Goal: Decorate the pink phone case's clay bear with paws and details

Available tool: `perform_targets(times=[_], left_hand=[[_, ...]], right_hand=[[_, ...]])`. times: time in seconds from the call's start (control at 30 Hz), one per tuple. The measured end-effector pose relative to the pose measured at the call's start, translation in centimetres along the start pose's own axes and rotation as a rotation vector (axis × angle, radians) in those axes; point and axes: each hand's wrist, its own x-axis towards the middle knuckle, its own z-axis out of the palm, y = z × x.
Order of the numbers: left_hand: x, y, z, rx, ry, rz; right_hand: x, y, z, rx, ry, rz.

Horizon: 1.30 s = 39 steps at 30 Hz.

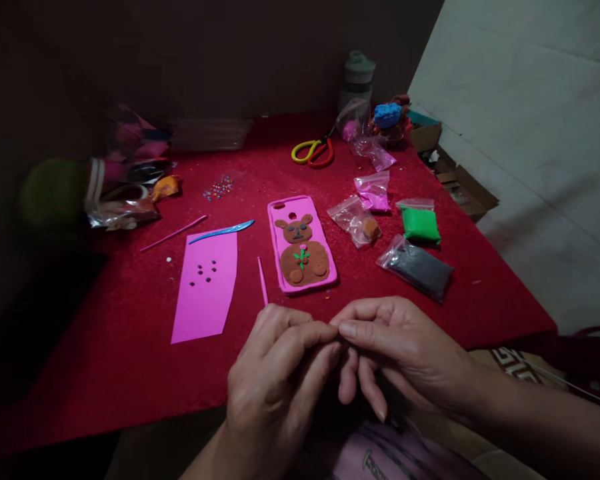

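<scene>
My left hand and my right hand meet at the fingertips near the table's front edge, both closed in a pinch. Whatever lies between the fingers is too small or hidden to make out. Just beyond them lies a pink phone case with a brown clay bear on it; the bear holds a green-stemmed pink flower. A pink modelling stick lies by my left hand. Further left, several small dark clay bits dot a pink sheet, with a blue clay knife across its top edge.
To the right lie bags of black clay, green clay, pink clay and brown clay. Yellow-and-red scissors, a bottle and blue clay stand farther back. Beads and another pink stick are at left.
</scene>
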Motion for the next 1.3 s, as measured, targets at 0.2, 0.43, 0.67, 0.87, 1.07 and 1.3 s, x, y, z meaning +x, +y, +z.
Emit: perform_targets(times=[0.2,0.43,0.67,0.87,1.07,1.3], left_hand=[[0.3,0.5,-0.2,-0.007,0.001,-0.033],[0.3,0.6,-0.3,0.026,0.019,-0.018],[0.1,0.6,-0.3,0.05,0.011,-0.014],[0.7,0.5,-1.5,-0.128,0.034,-0.207],[1.8,1.4,-2.4,-0.307,0.109,-0.427],[3.2,0.7,-2.5,-1.03,-0.012,-0.815]], right_hand=[[0.0,0.0,-0.1,0.006,-0.008,0.001],[0.1,0.2,-0.1,0.023,-0.026,0.011],[0.1,0.1,0.0,0.038,-0.04,0.03],[-0.1,-0.2,-0.2,0.059,-0.024,-0.031],[-0.1,0.0,-0.8,-0.035,0.013,-0.102],[-0.2,0.6,-1.3,-0.055,0.014,-0.098]])
